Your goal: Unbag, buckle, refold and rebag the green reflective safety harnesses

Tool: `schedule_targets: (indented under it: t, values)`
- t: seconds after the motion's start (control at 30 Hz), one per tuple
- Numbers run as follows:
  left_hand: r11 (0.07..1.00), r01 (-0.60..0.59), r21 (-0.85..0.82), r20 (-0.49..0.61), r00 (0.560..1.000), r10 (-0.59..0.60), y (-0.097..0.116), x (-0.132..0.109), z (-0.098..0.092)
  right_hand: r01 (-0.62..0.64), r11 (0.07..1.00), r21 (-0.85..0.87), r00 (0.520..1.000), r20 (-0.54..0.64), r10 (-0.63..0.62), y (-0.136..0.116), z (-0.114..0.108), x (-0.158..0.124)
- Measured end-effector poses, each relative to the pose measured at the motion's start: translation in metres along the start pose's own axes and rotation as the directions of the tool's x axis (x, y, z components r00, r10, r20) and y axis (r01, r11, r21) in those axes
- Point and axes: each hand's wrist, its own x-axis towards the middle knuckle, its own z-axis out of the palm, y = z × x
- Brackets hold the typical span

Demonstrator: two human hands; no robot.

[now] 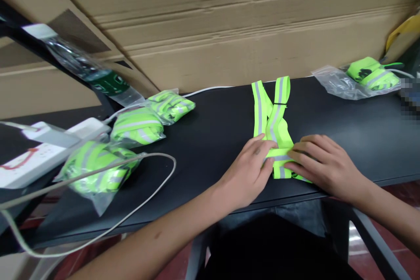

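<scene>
Only blurred bottle label [110, 83], left of vest [274, 127]

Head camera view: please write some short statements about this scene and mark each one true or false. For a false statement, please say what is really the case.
1. The left hand and the right hand both touch the reflective vest. True.
2. The reflective vest is inside a plastic bag. False: it lies out of any bag on the black table.
3. Three bagged vests lie to the left of the hands. True.
4. The white power strip is at the right of the view. False: it is at the left, beyond the bagged vests.
5. A pale cable curves across the table near the bagged vests. True.
</scene>
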Motion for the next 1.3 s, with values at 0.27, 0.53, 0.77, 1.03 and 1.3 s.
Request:
schedule_targets:
  t: [0.27,0.53,0.77,1.03,1.3]
  values:
    - [0.998,-0.059,0.020,-0.018,0.998,0.059,-0.002,0.001,0.003,-0.103,0.940,0.326,0.955,0.296,0.002,0.015,-0.011,-0.022]
    - [0.956,-0.013,0.292,-0.157,0.986,0.062,0.006,0.000,0.006,-0.056,0.976,0.208,0.989,0.147,0.026,0.017,-0.007,-0.024]
    - [0.820,-0.025,0.572,-0.113,0.988,0.109,0.018,-0.019,0.005,-0.052,0.986,0.159,0.981,0.194,0.021,0.008,-0.011,-0.021]
    - [0.877,-0.129,0.462,-0.054,0.983,0.173,0.029,-0.072,0.011,-0.017,0.989,0.146,0.989,0.147,-0.005,-0.025,-0.011,-0.040]
    - [0.915,-0.219,0.340,-0.144,0.949,0.281,0.026,-0.066,-0.006,0.081,0.973,0.218,0.995,0.047,-0.093,-0.027,-0.023,-0.038]
